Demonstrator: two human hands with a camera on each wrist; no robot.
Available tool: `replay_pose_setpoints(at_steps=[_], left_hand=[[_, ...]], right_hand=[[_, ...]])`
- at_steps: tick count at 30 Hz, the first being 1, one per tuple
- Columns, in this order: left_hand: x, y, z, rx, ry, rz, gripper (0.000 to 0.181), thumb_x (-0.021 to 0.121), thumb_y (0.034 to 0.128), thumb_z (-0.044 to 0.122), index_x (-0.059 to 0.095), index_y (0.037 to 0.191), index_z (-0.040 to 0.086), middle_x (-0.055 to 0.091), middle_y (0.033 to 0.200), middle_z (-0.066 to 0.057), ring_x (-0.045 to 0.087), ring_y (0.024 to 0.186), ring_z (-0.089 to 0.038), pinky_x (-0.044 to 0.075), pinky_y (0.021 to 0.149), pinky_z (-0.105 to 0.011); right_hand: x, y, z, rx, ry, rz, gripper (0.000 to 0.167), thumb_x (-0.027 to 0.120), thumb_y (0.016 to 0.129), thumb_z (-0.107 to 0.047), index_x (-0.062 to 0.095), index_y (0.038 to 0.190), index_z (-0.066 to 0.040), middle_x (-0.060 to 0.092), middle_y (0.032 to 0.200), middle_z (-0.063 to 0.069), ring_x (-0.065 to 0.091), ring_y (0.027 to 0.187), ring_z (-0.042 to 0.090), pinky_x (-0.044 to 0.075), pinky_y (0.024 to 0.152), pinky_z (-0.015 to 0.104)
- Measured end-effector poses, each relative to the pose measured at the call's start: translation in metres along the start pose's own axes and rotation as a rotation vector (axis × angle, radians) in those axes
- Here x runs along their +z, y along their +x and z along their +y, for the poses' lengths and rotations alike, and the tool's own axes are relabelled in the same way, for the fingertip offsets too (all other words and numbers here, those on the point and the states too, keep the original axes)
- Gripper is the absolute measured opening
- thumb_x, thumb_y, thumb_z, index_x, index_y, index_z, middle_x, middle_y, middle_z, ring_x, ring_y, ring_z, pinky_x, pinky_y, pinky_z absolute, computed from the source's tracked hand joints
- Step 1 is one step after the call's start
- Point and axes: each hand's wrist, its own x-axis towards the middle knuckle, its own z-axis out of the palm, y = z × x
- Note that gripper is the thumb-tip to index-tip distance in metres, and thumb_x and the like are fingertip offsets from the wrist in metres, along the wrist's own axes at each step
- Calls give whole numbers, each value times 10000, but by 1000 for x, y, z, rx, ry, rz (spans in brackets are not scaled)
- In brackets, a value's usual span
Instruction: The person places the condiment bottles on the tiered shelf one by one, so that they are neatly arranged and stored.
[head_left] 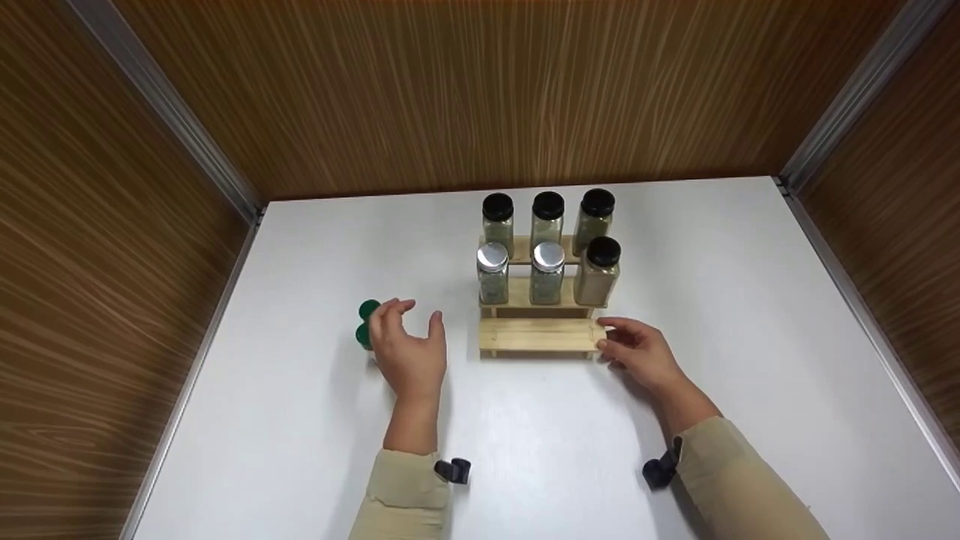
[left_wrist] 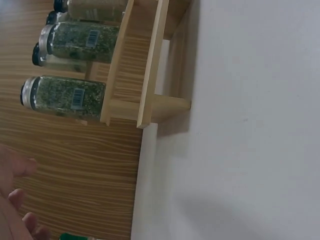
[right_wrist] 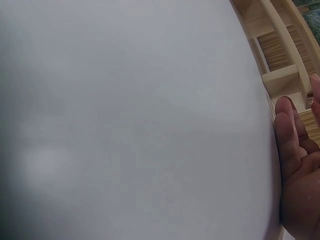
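Observation:
A three-tier wooden spice rack [head_left: 540, 334] stands on the white table, its lowest shelf bare. Clear jars fill the two upper tiers: black-capped jars [head_left: 548, 217] on top, and silver-capped jars [head_left: 493, 277] with a black-capped jar of tan powder [head_left: 598, 279] on the middle one. My right hand [head_left: 637, 351] grips the right end of the lowest shelf, thumb at the front corner and index finger at the back. Left of the rack, my left hand [head_left: 410, 356] hovers beside two green-capped containers [head_left: 364, 335], thumb spread from the bent fingers, holding nothing. That hand partly hides the containers.
Wood-grain panels [head_left: 480, 97] enclose the white table [head_left: 300, 247] at the back and sides. Dark small devices are strapped at both wrists, the left one [head_left: 453, 471] and the right one [head_left: 661, 469]. Green-dried herbs show inside the jars [left_wrist: 70, 95].

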Motion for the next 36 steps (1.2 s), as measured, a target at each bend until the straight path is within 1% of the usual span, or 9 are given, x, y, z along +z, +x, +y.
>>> replay_pose_setpoints(at_steps=[3, 9, 12, 15, 19, 23, 30, 33, 36], left_hand=[[1, -1, -2, -6, -7, 1, 324, 872, 877, 95, 670, 1123, 30, 573, 1290, -165, 542, 1289, -359, 455, 1088, -536], [1, 0, 0, -12, -87, -23, 283, 844, 894, 52, 672, 1116, 17, 580, 1265, -147, 550, 1280, -324, 473, 1108, -474], [0, 0, -1, -6, -108, -22, 257, 831, 903, 33, 675, 1108, 19, 587, 1243, -144, 560, 1257, -316, 464, 1123, -461], [-2, 0, -5, 10, -123, -3, 242, 822, 901, -2, 675, 1092, 12, 593, 1218, -151, 579, 1210, -318, 487, 1094, -462], [-4, 1, -12, 58, -140, 18, 235, 817, 887, -46, 678, 1070, -1, 602, 1188, -164, 594, 1176, -330, 504, 1058, -471], [-6, 0, -18, 100, -141, 31, 239, 831, 869, -51, 689, 1055, -4, 606, 1171, -163, 595, 1202, -344, 493, 1077, -485], [-7, -5, -24, 122, -166, 26, 249, 810, 854, -109, 697, 1043, 7, 589, 1187, -156, 566, 1269, -368, 477, 1102, -527], [-8, -7, -26, 111, -162, 5, 254, 790, 864, -124, 700, 1058, 12, 583, 1238, -163, 534, 1310, -377, 479, 1098, -550], [-9, -10, -28, 63, -136, -19, 287, 783, 869, -132, 701, 1097, 22, 564, 1329, -162, 480, 1374, -382, 471, 1105, -564]], right_hand=[[0, 1, 0, -9, 1, 3, 454, 737, 943, 81, 597, 1371, 135, 685, 1019, 114, 693, 730, 146, 555, 599, 255], [0, 3, 2, -9, 2, 10, 449, 739, 942, 77, 602, 1367, 131, 684, 1013, 105, 686, 729, 148, 558, 599, 260], [0, 3, 3, -12, 2, 10, 449, 739, 941, 80, 603, 1366, 133, 684, 1010, 108, 685, 729, 153, 558, 597, 261], [0, 3, 3, -15, 5, 12, 444, 734, 939, 88, 605, 1361, 135, 680, 1002, 115, 685, 722, 154, 555, 592, 257], [-1, 4, 2, -10, 11, 14, 442, 732, 943, 83, 604, 1363, 132, 681, 1001, 111, 688, 719, 150, 552, 589, 251], [-1, 3, 1, -3, 15, 9, 451, 728, 947, 81, 591, 1373, 134, 682, 1002, 88, 691, 728, 140, 551, 599, 245], [-1, 3, 1, -12, 32, 12, 441, 725, 943, 95, 595, 1362, 142, 682, 1004, 126, 692, 713, 149, 549, 589, 245], [0, 3, 2, -10, 31, 12, 442, 726, 944, 89, 595, 1363, 140, 677, 1013, 139, 689, 714, 150, 548, 588, 247], [1, 2, 2, -4, 32, 8, 443, 725, 946, 85, 595, 1366, 139, 670, 1013, 136, 688, 720, 153, 549, 591, 251]])
